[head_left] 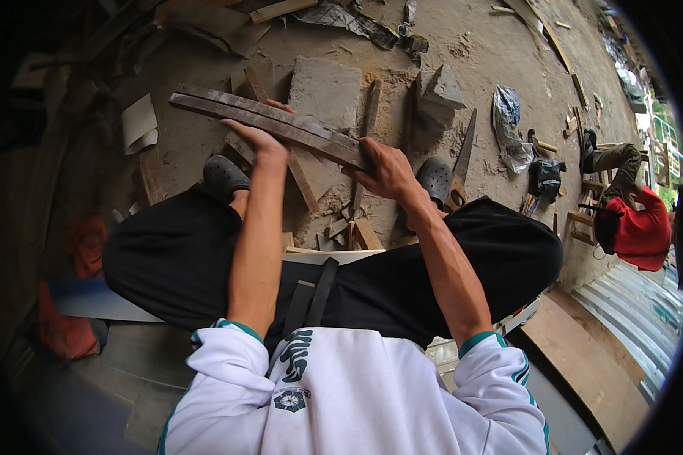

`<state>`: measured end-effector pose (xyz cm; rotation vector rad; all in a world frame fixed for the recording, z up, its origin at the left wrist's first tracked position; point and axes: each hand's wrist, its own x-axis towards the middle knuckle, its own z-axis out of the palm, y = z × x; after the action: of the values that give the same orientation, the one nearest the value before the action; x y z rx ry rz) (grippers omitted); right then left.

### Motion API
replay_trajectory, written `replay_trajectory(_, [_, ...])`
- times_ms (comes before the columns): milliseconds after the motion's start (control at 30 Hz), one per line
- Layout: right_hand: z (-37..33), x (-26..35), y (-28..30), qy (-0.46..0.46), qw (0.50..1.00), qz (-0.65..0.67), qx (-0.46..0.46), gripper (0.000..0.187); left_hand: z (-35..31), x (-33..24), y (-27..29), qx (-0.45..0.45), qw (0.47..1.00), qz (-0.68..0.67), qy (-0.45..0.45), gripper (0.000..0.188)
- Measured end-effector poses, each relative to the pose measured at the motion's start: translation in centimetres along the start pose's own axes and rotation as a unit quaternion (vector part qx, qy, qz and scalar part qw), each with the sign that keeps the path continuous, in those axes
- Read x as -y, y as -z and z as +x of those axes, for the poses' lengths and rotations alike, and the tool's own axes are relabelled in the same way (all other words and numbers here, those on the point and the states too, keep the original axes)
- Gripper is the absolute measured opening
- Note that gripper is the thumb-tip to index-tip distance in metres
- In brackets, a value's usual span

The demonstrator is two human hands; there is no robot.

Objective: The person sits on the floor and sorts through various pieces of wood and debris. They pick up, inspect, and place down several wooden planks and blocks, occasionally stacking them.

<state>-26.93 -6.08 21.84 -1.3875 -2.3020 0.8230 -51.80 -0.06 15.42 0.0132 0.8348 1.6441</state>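
I hold a long, dark brown wooden piece [311,135] aslant in front of me, its far-left end higher in the picture. It looks like two strips lying side by side, though I cannot tell whether they are joined. My left hand [262,139] is closed round it near the middle from below, thumb on the near side and fingertips showing beyond the far edge. At the right end, my right hand [388,168] is closed over the wood with the knuckles up. A handsaw [464,158] with a wooden handle lies beside my right shoe.
Beneath the wood are a flat grey slab [325,91], a concrete block [442,89] and several wood offcuts [302,178]. A crumpled plastic bag [511,125] and a black bag [546,178] lie to the right. Farther right sits a person in red [641,227], near corrugated sheeting [618,311].
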Motion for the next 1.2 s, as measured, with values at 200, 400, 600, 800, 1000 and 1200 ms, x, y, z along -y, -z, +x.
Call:
replay_trajectory(200, [0.7,0.0,-1.0,-0.036,0.999,-0.006,0.028,0.061,-3.5,3.2,-3.1,-0.130,0.985,-0.083,0.073,0.086])
replay_trajectory(400, [1.0,-1.1,-0.2,-0.032,0.983,0.164,0.079,0.075,-1.8,1.1,-2.1,-0.183,0.982,-0.039,0.011,0.083])
replay_trajectory(600, [2.0,-0.1,1.4,-0.074,0.970,0.220,0.069,0.068,-1.0,-1.7,-1.9,-0.240,0.966,-0.087,0.046,0.089])
replay_trajectory(800, [3.4,2.5,2.9,-0.039,0.975,0.214,0.047,0.051,-1.0,-1.8,-1.2,-0.257,0.957,-0.112,0.073,0.091])
replay_trajectory(1000, [3.9,2.6,2.8,-0.013,0.974,0.225,0.032,0.042,-1.3,-2.2,-1.5,-0.265,0.953,-0.127,0.077,0.092])
replay_trajectory(1200, [3.9,2.8,1.6,-0.001,0.982,0.190,0.003,0.037,-1.5,-2.4,-0.8,-0.262,0.956,-0.127,0.037,0.092])
